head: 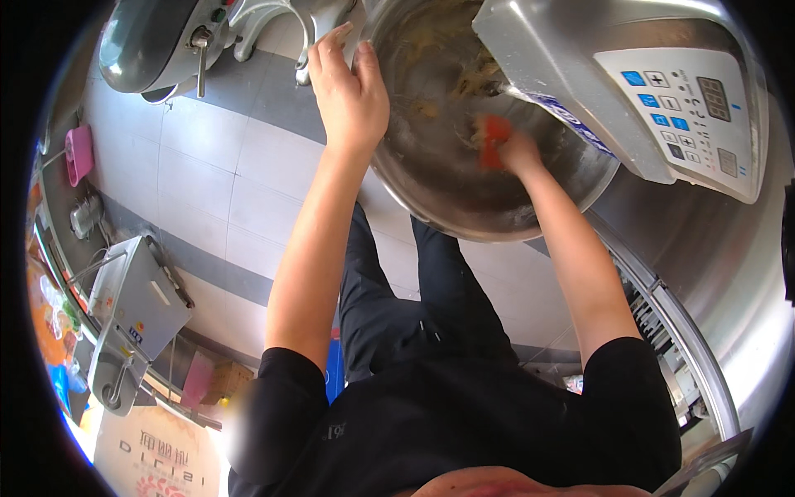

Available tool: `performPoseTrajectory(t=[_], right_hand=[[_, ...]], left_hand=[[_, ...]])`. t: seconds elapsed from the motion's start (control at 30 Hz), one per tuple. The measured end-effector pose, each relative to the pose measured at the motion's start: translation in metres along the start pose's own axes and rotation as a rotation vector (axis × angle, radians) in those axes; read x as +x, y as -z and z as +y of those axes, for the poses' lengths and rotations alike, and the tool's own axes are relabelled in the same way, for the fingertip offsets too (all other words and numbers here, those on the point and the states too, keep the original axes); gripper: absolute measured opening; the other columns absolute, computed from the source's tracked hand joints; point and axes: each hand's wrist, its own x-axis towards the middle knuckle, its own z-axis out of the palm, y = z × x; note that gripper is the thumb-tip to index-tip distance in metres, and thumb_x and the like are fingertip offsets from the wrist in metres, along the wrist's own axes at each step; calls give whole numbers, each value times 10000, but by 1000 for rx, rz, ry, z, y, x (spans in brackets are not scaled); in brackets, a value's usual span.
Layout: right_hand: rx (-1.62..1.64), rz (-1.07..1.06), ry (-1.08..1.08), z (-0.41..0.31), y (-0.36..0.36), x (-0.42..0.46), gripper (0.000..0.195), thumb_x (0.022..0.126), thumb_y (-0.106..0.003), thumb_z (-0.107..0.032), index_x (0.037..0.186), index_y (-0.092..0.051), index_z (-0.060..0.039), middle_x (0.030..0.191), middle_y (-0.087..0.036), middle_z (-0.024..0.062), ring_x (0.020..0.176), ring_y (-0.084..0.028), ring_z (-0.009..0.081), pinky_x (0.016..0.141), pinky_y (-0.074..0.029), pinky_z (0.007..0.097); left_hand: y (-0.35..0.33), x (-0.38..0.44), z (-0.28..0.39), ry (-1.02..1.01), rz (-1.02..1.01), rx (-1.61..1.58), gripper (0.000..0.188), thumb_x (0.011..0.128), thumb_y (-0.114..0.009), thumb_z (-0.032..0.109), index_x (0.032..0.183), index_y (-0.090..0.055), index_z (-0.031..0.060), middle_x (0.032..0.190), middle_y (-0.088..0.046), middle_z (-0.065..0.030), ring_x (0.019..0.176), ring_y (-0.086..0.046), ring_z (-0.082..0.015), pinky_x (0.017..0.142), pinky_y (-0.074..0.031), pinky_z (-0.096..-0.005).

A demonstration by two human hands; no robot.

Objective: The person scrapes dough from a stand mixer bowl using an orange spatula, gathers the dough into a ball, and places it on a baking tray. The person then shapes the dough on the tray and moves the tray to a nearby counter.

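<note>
A large stainless-steel mixing bowl (pixel 459 217) stands before me, with smears of pale dough (pixel 475 77) on its inner wall and bottom. Inside it, my right hand (pixel 520 152) grips a red dough scraper (pixel 495 140); hand and scraper are blurred. A little dough clings around the scraper. My left hand (pixel 354 93) is raised at the bowl's left rim, thumb and fingers apart, with no object in it. Pale residue coats its fingertips. Whether its edge touches the rim, I cannot tell.
A mixer head with a button panel (pixel 689 112) overhangs the bowl's right side. Another stand mixer (pixel 155 43) is at upper left. A grey machine (pixel 140 298) stands left, near a pink container (pixel 79 155) and a printed cardboard box (pixel 161 450). A steel counter (pixel 702 267) curves along the right.
</note>
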Motion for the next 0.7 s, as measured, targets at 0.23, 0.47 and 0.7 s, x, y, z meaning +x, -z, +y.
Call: performPoseTrajectory(t=[0.23, 0.47, 0.7], right_hand=[[56, 362, -380, 37, -19, 45, 401, 913, -772, -337, 1143, -796, -9, 1165, -784, 259, 1142, -748, 431, 971, -594, 505], [144, 211, -406, -5, -92, 47, 412, 818, -903, -327, 1063, -807, -11, 1068, -821, 204, 987, -811, 326, 814, -625, 462], [499, 196, -340, -163, -97, 59, 557, 770, -911, -264, 1242, -719, -40, 1226, -783, 172, 1108, -778, 314, 874, -629, 435]], left_hand=[[-2, 1, 2, -10, -56, 47, 391, 1055, -670, 175, 1377, -580, -27, 1321, -619, -239, 1222, -589, -435, 1087, -454, -505], [1, 2, 3, -5, -107, 27, 380, 1110, -595, 194, 1387, -545, -61, 1269, -596, -229, 1195, -582, -377, 1054, -461, -465], [10, 3, 8, 48, -170, 24, 397, 1133, -567, 209, 1411, -520, -71, 1326, -581, -234, 1239, -585, -376, 1111, -454, -453]])
